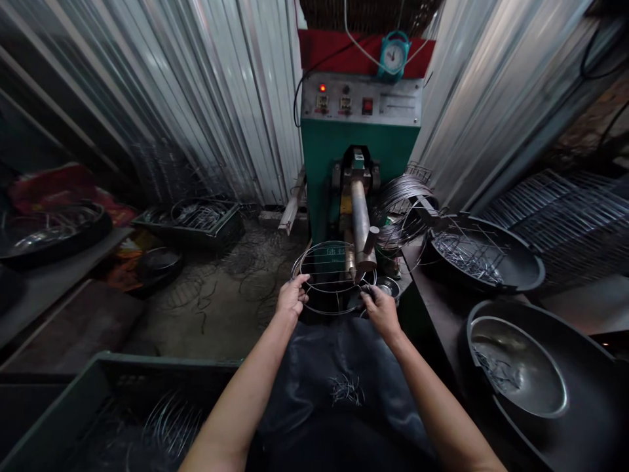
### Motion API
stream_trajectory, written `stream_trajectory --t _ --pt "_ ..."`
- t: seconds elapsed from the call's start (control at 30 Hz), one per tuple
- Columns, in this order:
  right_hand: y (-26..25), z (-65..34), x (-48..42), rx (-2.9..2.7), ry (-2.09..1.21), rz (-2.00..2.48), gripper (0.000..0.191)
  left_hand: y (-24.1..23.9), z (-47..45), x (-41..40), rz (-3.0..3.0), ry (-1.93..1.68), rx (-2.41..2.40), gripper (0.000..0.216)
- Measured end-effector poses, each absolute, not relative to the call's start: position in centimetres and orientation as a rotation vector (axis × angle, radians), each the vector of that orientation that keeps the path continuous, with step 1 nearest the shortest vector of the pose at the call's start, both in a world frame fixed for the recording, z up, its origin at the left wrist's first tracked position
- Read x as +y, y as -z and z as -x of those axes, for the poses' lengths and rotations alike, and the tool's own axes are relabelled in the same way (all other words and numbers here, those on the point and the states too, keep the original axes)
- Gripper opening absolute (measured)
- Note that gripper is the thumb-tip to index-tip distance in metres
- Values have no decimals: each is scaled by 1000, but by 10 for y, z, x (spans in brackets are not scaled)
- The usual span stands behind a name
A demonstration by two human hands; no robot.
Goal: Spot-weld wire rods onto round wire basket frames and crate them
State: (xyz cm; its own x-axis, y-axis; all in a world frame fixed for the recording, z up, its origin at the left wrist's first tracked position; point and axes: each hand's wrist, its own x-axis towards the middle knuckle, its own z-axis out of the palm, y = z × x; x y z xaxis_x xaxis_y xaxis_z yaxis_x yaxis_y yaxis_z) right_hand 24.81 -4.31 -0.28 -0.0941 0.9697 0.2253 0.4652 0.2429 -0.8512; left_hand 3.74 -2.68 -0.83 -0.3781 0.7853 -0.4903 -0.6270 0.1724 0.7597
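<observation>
A round wire frame (330,313) made of thin metal rings and cross wires is held level in front of a green machine (319,151). My left hand (293,298) is closed around its left rim. On the right rim my right hand (381,308) is closed as well, fingers pinched on the wire. The machine's thick metal arm (361,216) reaches down toward the frame's right part; whether it touches the wire I cannot tell. A small heap of short wire pieces (346,390) lies on the dark apron (304,373) over my lap.
Right of me stand a black pan (535,269) of wire pieces and a metal bowl (557,387). Coiled wire (407,196) hangs beside the machine. Left are a green crate (105,359) of wire rings and another crate (230,219). A teal clock (394,56) sits on top.
</observation>
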Motion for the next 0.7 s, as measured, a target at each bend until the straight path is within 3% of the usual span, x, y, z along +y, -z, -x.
stream_trajectory --t 0.53,0.7 --pt "3 -246 -36 -1744 -708 1313 22 4 -39 -31 -123 -1556 1303 39" --pt "4 -251 -38 -1531 -787 1339 24 4 -32 -38 -190 -1444 1363 24"
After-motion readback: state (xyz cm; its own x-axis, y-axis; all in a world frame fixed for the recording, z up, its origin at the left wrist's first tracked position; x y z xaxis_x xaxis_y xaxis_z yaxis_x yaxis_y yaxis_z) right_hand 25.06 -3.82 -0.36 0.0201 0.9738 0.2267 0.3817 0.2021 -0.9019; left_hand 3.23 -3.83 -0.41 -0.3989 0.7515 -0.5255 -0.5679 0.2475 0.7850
